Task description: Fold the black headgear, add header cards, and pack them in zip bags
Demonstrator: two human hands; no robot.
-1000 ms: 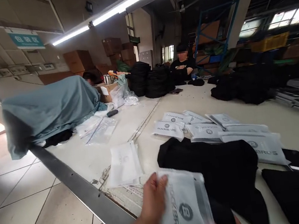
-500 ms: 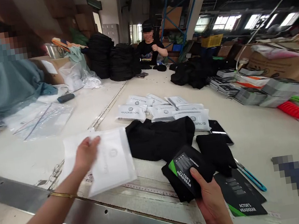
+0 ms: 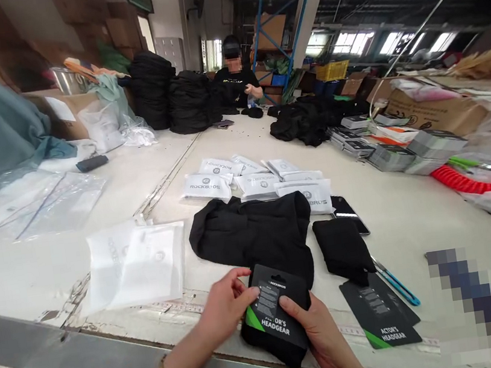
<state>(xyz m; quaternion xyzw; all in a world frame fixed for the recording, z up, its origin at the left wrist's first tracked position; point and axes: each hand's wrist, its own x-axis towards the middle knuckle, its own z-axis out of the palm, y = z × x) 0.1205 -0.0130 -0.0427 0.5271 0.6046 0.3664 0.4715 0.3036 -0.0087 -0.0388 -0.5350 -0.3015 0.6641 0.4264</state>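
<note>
Near the table's front edge, a black card reading "ACTOR'S HEADGEAR" (image 3: 274,305) lies against a folded black cloth (image 3: 280,346). My left hand (image 3: 230,302) grips the card's left side, thumb on its front. On the right side, my right hand (image 3: 314,326) holds card and cloth together, thumb on the card. Just beyond lies a spread black cloth (image 3: 251,226). A folded black piece (image 3: 342,249) is to the right, above loose black cards (image 3: 383,317). White translucent bags (image 3: 147,265) lie flat at the left.
Several packed white ROCKBROS pouches (image 3: 257,185) lie mid-table, beside a phone (image 3: 349,215). A blue cutter (image 3: 396,281) is at the right. Stacked cards (image 3: 435,148) and a red coil (image 3: 486,174) lie farther right. A person (image 3: 236,81) sits across the table.
My left hand has let go of the white bag, now flat on the table, and moved right to the card. My right hand has brought card and cloth left and nearer.
</note>
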